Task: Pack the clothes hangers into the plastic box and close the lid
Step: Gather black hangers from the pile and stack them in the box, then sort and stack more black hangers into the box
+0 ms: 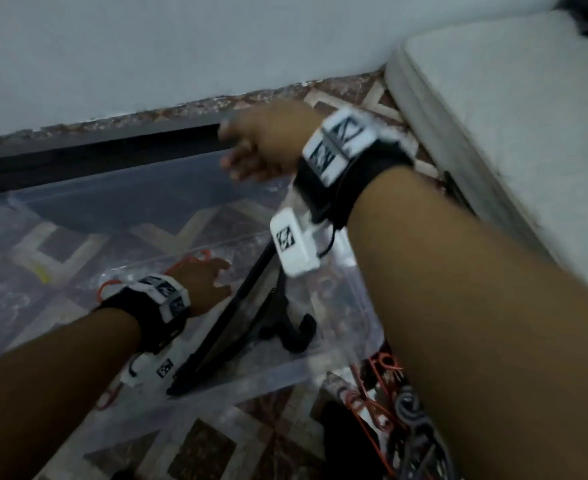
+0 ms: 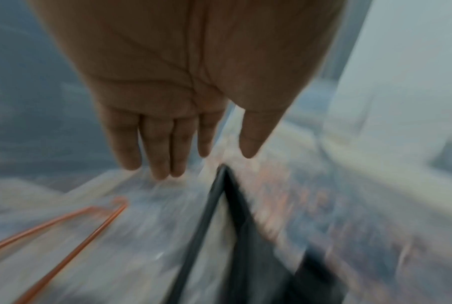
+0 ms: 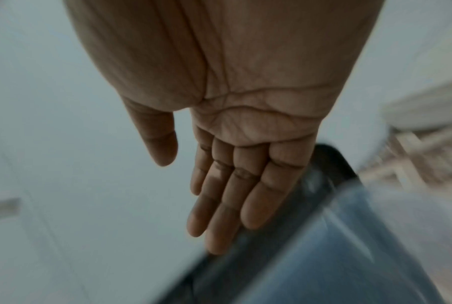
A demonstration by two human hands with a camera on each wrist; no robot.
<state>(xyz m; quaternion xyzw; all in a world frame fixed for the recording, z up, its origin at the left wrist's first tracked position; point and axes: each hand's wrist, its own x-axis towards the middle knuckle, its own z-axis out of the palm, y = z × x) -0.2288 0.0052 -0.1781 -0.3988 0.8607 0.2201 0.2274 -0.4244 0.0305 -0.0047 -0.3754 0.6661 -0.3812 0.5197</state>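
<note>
The left hand [image 1: 204,284] reaches flat into the clear plastic box [image 1: 140,244], fingers [image 2: 154,148] straight and holding nothing, above an orange wire hanger [image 2: 64,226] and just beside one black hanger [image 1: 240,327] lying inside. The right hand [image 1: 258,143] is also released, fingers [image 3: 219,195] extended by the dark-rimmed lid [image 1: 95,147] standing behind the box; contact cannot be told. More hangers [image 1: 389,403] lie piled outside, too tangled to count.

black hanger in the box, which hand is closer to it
Left. The left hand hangs open inside the plastic box just beside the black hanger. The right hand reaches, open, to the dark-rimmed lid at the far side.
</note>
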